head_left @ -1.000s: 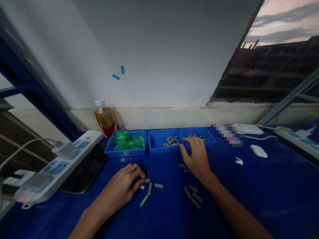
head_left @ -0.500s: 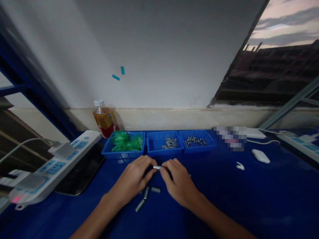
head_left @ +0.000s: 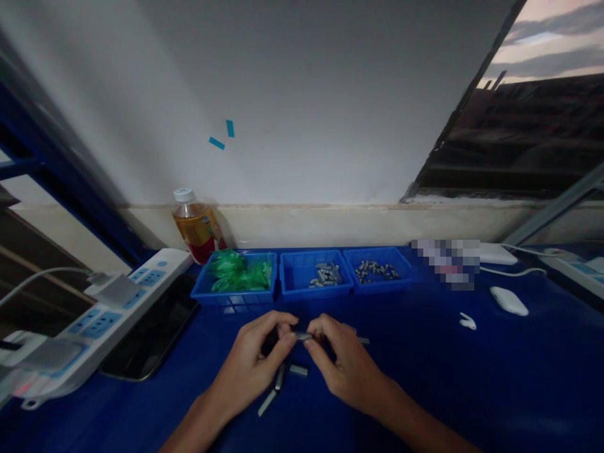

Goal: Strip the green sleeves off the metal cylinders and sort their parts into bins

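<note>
Between my two hands is a short faceted metal bar [head_left: 303, 336], silver and about finger-width long. My left hand [head_left: 264, 346] pinches its left end with thumb and fingertips. The right end is pinched by my right hand [head_left: 337, 352]. Below them on the blue tabletop lie similar metal bars: one [head_left: 299, 370] flat beneath the held one, another [head_left: 267, 403] slanted, and a third partly hidden by my left hand. More metal pieces [head_left: 363, 340] show just beyond my right hand, partly covered by it.
Three blue bins stand behind my hands: one with green plastic bags [head_left: 240, 274], one with metal bars [head_left: 325, 275], one with small metal parts [head_left: 376, 271]. Left are a bottle [head_left: 198, 229], power strip [head_left: 106, 321] and phone [head_left: 151, 327]; right, an earbud [head_left: 467, 321] and white case [head_left: 509, 301].
Both hands have come slightly nearer me, with the metal bar still between them. The view has shifted a little, and metal pieces beyond my right hand show more.
</note>
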{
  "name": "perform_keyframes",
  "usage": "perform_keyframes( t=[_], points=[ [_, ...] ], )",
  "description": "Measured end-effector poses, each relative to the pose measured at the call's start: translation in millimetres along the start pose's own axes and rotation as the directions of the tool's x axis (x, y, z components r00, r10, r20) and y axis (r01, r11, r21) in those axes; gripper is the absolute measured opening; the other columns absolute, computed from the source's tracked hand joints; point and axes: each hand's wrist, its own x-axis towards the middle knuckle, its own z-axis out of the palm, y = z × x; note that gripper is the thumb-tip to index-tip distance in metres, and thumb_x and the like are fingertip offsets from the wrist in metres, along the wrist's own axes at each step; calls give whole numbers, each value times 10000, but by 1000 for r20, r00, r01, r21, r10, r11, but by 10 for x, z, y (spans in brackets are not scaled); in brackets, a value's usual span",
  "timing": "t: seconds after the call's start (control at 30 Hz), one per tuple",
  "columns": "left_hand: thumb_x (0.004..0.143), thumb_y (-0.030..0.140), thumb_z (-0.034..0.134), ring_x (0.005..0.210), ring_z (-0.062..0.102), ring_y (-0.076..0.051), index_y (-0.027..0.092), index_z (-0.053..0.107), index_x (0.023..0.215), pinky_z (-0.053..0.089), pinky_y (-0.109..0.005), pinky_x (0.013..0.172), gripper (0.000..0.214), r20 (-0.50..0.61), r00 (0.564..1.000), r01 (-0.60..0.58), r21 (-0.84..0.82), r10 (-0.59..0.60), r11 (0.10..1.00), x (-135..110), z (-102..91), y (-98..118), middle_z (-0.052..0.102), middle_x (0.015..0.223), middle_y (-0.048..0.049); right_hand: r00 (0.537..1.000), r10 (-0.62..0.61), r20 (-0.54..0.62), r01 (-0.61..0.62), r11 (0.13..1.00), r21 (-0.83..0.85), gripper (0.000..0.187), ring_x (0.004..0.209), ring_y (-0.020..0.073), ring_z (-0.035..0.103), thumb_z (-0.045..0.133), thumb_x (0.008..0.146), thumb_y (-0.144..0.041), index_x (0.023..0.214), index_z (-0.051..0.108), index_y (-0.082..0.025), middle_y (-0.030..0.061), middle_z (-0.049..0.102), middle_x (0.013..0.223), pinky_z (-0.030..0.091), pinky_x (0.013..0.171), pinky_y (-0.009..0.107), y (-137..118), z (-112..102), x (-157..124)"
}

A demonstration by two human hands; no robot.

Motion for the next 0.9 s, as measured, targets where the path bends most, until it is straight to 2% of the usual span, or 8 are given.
perform_keyframes(
  t=[0.13, 0.23, 0.33, 0.43, 0.57, 0.73, 0.83, 0.9],
  points=[
    [928, 337, 387, 660, 576, -125, 157, 611, 745, 422, -217, 627, 341, 77, 996, 50, -72, -45, 996, 26, 36, 9, 616, 703, -20, 995, -99, -21, 96, 989, -110, 30, 718, 126, 517, 482, 851, -158, 853, 491, -186, 9, 537, 760, 386, 675, 258, 17, 22, -11],
    [903, 334, 453, 641, 558, -119, 158, 607, 750, 413, -212, 609, 280, 60, 997, 43, -66, -39, 997, 25, 59, 3, 597, 686, -14, 991, -127, -45, 122, 988, -94, 32, 731, 125, 515, 483, 851, -162, 867, 485, -189, 11, 544, 777, 391, 688, 260, -3, 25, -12],
    [873, 307, 515, 679, 566, -125, 168, 614, 817, 434, -216, 632, 179, 13, 1000, -19, -68, 20, 998, 18, 60, 2, 601, 727, -20, 999, -16, -41, 17, 999, 30, 41, 726, 114, 520, 479, 874, -227, 861, 495, -191, 1, 555, 779, 395, 679, 246, -41, 9, -2],
    [861, 262, 536, 737, 576, -136, 177, 602, 851, 457, -228, 671, 108, -18, 996, -92, -69, 91, 993, 0, 72, 0, 615, 798, -41, 993, 110, 50, -114, 988, 101, 211, 684, 106, 520, 389, 924, -283, 775, 502, -187, -11, 547, 717, 382, 632, 232, -71, -6, 12],
    [855, 227, 539, 781, 581, -140, 185, 588, 871, 463, -233, 709, 67, -8, 991, -131, -66, 131, 989, -27, 98, -11, 620, 843, -47, 985, 140, 97, -151, 981, 119, 244, 642, 101, 510, 368, 928, -271, 727, 478, -185, -19, 525, 671, 366, 603, 230, -72, -3, 16],
    [848, 338, 547, 746, 583, -148, 174, 592, 957, 452, -232, 681, 202, 16, 1000, 23, -107, -21, 994, -11, 50, 9, 627, 813, -35, 997, 61, 46, -66, 989, 132, 81, 701, 102, 521, 434, 889, -196, 841, 500, -196, -9, 555, 762, 392, 654, 226, -40, 12, -5],
    [912, 373, 414, 679, 569, -138, 159, 623, 807, 423, -222, 631, 317, 82, 990, 126, -149, -115, 981, 10, 34, 21, 620, 728, -29, 1000, 4, 20, -5, 998, 63, 52, 724, 109, 524, 465, 865, -162, 843, 493, -200, -4, 551, 777, 397, 686, 237, -12, 35, -23],
    [915, 382, 404, 646, 553, -132, 149, 613, 714, 408, -217, 608, 372, 99, 984, 162, -159, -148, 974, 16, 47, 19, 604, 679, -25, 999, -53, 2, 53, 998, 25, 63, 736, 115, 526, 470, 853, -140, 847, 486, -201, -1, 548, 775, 397, 700, 244, 2, 49, -34]
  ],
)
